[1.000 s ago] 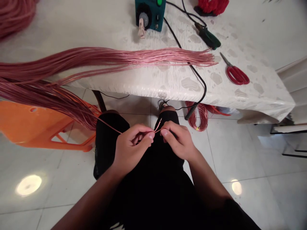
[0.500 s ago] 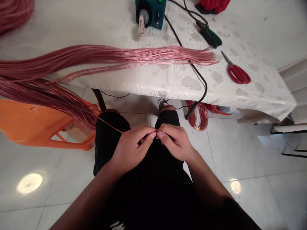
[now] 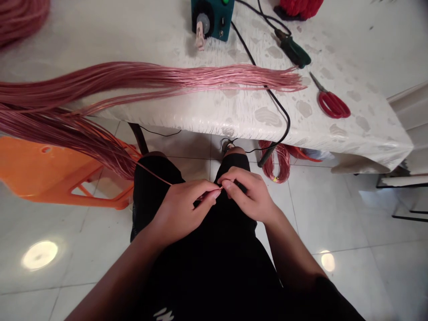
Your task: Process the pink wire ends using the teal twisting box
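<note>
Above my lap, my left hand (image 3: pixel 187 207) pinches a thin pinkish-copper wire (image 3: pixel 155 175) between thumb and forefinger. From that hand the wire runs back to the left, into a hanging part of a wire bundle (image 3: pixel 100 142). A short end of it shows at my left fingertips. My right hand (image 3: pixel 248 191) closes thumb and forefinger at this end, just right of the left fingertips; its fingers hide exactly how they grip it. On the table, a long bundle of the same wires (image 3: pixel 187 76) lies with its cut ends to the right.
An orange plastic stool (image 3: pixel 50 171) stands at left. The table (image 3: pixel 200 111) carries a teal control box (image 3: pixel 214 20), black cable, a green-handled tool (image 3: pixel 294 50) and red-handled scissors (image 3: pixel 332 103). A coil of wire (image 3: pixel 281 162) sits below the table edge.
My right hand has shifted slightly right and its fingers have changed position, so a small gap with the wire's end shows between the hands. My left hand has barely moved.
</note>
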Demonstrator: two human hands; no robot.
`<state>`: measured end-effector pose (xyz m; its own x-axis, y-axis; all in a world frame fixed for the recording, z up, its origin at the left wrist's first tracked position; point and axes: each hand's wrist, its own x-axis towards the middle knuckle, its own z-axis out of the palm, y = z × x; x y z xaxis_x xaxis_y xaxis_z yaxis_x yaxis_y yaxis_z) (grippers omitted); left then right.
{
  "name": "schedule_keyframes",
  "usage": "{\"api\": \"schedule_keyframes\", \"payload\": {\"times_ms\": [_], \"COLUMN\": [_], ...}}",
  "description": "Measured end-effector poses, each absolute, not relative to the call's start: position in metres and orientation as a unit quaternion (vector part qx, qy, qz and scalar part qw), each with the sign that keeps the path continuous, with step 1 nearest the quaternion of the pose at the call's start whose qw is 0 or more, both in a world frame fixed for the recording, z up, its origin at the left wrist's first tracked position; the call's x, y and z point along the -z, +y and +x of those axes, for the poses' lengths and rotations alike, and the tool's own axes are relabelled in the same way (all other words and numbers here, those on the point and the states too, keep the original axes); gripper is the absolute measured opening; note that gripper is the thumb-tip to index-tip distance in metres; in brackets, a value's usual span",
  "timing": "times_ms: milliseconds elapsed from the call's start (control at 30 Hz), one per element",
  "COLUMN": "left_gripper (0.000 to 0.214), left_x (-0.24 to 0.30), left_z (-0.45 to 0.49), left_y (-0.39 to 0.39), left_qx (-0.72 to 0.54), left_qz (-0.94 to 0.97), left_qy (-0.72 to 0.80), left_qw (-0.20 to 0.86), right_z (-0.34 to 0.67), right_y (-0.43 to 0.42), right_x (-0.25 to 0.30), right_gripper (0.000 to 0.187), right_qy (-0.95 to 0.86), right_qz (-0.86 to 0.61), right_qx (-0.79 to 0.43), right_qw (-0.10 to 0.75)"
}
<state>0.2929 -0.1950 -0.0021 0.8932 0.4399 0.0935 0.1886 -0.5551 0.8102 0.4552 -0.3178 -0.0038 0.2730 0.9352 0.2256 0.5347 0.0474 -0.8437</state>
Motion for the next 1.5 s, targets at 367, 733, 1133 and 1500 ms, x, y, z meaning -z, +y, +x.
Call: {"api": "schedule_keyframes", "payload": {"times_ms": [367, 733, 1133, 1500], "left_gripper": [0.019, 0.025, 0.022, 0.024], "left_x": [-0.008, -0.007, -0.002, -0.011], "left_z": [0.288, 0.286, 0.282, 0.277], "left_y": [-0.183, -0.172, -0.175, -0.165], "left_qx": [-0.120, 0.008, -0.020, 0.069], "left_qz": [0.837, 0.847, 0.771, 0.805], "left_qy": [0.173, 0.127, 0.079, 0.090], "left_qw": [0.505, 0.516, 0.632, 0.582], "right_z": [0.460, 0.450, 0.440, 0.432], "right_y": [-0.321, -0.318, -0.319, -0.322], "right_x": [-0.003, -0.002, 0.007, 0.008], "right_gripper": [0.022, 0.024, 0.023, 0.023], "right_qy": [-0.538, -0.619, -0.542, -0.579], "right_qz": [-0.583, -0.604, -0.511, -0.546], "right_qx": [-0.357, -0.287, -0.364, -0.358], "right_qw": [0.493, 0.412, 0.559, 0.489]}}
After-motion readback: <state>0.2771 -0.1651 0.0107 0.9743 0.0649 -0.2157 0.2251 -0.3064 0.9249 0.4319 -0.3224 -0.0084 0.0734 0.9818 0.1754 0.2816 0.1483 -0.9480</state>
